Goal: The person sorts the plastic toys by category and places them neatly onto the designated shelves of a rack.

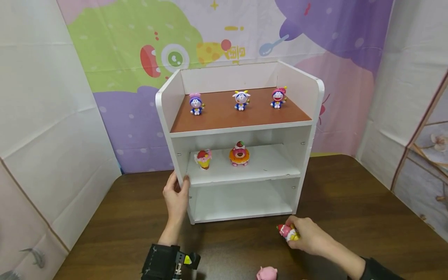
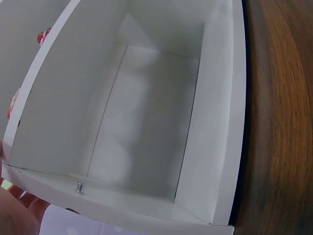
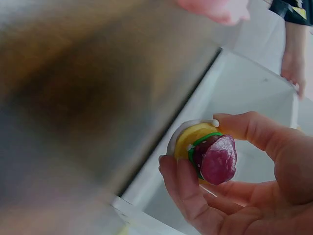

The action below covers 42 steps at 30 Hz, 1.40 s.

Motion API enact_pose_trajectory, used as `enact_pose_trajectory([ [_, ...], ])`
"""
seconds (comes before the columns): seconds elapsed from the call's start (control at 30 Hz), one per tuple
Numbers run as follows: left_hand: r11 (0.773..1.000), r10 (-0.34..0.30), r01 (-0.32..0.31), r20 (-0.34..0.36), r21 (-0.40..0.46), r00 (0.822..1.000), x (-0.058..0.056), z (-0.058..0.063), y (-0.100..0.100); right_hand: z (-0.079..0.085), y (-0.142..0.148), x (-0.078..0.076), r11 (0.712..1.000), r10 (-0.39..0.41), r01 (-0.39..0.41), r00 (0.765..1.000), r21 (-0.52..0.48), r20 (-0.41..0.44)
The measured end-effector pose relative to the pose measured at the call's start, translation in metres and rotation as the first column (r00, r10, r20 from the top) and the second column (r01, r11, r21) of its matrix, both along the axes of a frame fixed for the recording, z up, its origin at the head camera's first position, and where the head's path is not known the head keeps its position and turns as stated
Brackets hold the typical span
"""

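Observation:
My left hand (image 1: 177, 200) grips the left side panel of a white shelf unit (image 1: 306, 155), thumb at the front edge and fingers round the outside. In the left wrist view, part of that hand shows at the lower left corner. My right hand (image 1: 309, 236) pinches a small toy figurine (image 1: 287, 232), pink, white and yellow with a red strawberry top, above the table in front of the unit's right corner. The right wrist view shows the figurine (image 3: 215, 154) between thumb and fingers, its yellow and dark pink side facing the camera.
Three blue figurines (image 1: 241, 100) stand on the brown top board (image 1: 217, 111). A sundae-like figurine (image 1: 203, 159) and a pink bear in an orange ring (image 1: 239, 154) stand on the middle shelf (image 1: 269, 163). A pink pig toy (image 1: 267, 273) sits at the table's near edge.

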<state>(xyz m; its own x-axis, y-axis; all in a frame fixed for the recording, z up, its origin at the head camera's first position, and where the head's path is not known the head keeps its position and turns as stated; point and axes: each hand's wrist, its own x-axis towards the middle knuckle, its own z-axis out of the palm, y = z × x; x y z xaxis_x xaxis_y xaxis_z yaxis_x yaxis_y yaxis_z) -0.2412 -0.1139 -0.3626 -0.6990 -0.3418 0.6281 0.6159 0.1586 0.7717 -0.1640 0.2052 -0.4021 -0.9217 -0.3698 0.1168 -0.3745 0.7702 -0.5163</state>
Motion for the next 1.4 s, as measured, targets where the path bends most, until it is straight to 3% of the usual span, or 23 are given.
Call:
enact_pose_trajectory([
  [0.2,1.000,0.005,-0.005,0.000,-0.001,1.000,0.002,-0.001,0.002,0.023,0.004,0.002,1.000,0.011,-0.011,1.000,0.010,0.000],
  [0.5,1.000,0.008,-0.008,-0.009,0.006,1.000,0.003,-0.001,0.002,0.058,0.005,0.006,0.998,0.067,-0.066,0.995,0.014,-0.077],
  [0.83,1.000,0.024,-0.024,-0.015,-0.005,1.000,0.003,0.000,0.001,0.094,-0.003,0.004,0.993,0.093,-0.081,0.984,0.085,-0.155],
  [1.1,1.000,0.026,-0.026,-0.011,-0.009,1.000,0.002,0.001,0.001,0.123,-0.008,-0.008,0.991,0.061,-0.039,0.982,0.130,-0.177],
  [1.4,1.000,0.014,-0.014,-0.026,-0.003,1.000,0.001,0.001,0.002,0.136,-0.011,-0.029,0.992,0.007,0.009,0.991,0.127,-0.133],
])
